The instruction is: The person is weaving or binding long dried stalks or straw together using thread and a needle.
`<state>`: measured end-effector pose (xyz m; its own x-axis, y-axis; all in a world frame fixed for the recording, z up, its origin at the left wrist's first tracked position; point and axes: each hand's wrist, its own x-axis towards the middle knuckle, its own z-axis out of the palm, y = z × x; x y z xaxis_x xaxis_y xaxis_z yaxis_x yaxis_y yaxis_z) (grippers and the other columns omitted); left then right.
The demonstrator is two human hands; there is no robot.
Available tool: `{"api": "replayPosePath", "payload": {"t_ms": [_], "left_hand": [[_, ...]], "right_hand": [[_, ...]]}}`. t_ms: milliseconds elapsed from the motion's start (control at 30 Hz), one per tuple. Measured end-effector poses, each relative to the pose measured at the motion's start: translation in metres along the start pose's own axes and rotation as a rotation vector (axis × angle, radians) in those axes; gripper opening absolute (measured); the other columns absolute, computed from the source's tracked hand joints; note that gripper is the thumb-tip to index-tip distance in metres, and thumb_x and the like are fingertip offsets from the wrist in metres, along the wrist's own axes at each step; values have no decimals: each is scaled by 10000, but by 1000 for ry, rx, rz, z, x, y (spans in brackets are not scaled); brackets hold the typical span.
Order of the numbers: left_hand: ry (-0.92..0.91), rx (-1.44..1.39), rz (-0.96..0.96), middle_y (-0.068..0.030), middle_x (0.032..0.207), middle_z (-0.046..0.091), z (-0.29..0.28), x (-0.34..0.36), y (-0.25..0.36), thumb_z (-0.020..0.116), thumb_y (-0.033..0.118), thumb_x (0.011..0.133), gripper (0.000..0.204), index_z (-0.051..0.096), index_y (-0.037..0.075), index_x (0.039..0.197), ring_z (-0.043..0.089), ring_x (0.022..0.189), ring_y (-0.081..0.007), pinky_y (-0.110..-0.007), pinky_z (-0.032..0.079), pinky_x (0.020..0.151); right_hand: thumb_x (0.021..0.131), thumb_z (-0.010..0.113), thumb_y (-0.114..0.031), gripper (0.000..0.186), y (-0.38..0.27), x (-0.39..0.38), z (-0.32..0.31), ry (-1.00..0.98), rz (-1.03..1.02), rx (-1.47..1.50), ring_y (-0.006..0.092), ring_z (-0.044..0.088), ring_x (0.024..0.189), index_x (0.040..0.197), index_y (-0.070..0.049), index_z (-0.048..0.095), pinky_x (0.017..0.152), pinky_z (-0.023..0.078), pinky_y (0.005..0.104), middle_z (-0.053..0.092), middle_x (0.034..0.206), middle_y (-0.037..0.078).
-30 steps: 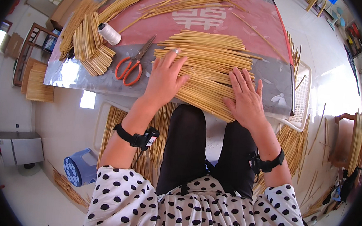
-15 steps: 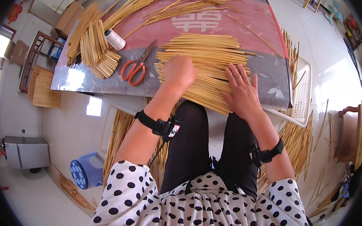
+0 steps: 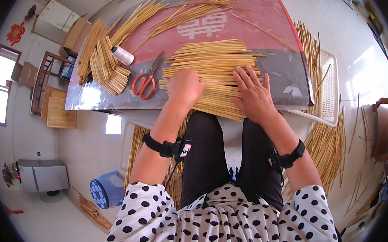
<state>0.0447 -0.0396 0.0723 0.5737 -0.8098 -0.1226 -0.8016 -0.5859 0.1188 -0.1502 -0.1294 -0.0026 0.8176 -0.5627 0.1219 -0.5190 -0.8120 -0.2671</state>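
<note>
A mat-like row of straw-coloured stalks [image 3: 218, 57] lies side by side across the near edge of the table, its closest stalks overhanging the edge above my lap. On its left part rests my left hand [image 3: 186, 88], closed in a fist; whatever its fingers pinch is hidden. My right hand [image 3: 253, 92] lies flat on the right ends of the stalks with its fingers spread. Left of the mat are scissors with red handles [image 3: 145, 82], blades slightly parted. Behind them a spool of white thread [image 3: 123, 56] is on its side, next to a folded mat of stalks [image 3: 103, 58].
Loose stalks [image 3: 183, 19] are strewn over the far part of the covered table [image 3: 287, 73]. A white plastic basket [image 3: 329, 85] stands at the right, with many stalks [image 3: 329, 146] on the floor below. A blue stool [image 3: 108, 189] is at the lower left.
The whole view has shifted a little. The near stalks, slanted and apart from the others before, now lie closer and more nearly parallel. My left fist and flat right hand stay on the mat.
</note>
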Motion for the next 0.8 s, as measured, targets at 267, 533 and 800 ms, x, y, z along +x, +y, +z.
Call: {"api": "replayPosePath", "payload": {"t_ms": [267,533,800], "left_hand": [[-40,-50,-23,-182,710,650,14,-5,-20,707,236,760,226,664,35,668,655,710,-379,-466,504,644],[241,-290,-3,-121,704,687,33,-20,-37,653,209,818,185,691,30,793,667,644,-254,-383,497,628],[82,-63,-41,-167,726,678,25,-4,-22,670,278,788,234,681,46,759,670,707,-364,-443,521,656]], "right_hand": [[941,613,-446,728,-4,0,0,-6,14,2,274,213,1526,1540,-115,364,1193,122,664,323,1616,37],[966,584,-410,670,-14,0,-2,24,41,2,285,217,1519,1527,-104,382,1183,114,683,356,1590,38],[958,593,-414,664,-36,20,0,21,-105,-28,261,214,1523,1504,-75,424,1197,142,646,368,1587,46]]}}
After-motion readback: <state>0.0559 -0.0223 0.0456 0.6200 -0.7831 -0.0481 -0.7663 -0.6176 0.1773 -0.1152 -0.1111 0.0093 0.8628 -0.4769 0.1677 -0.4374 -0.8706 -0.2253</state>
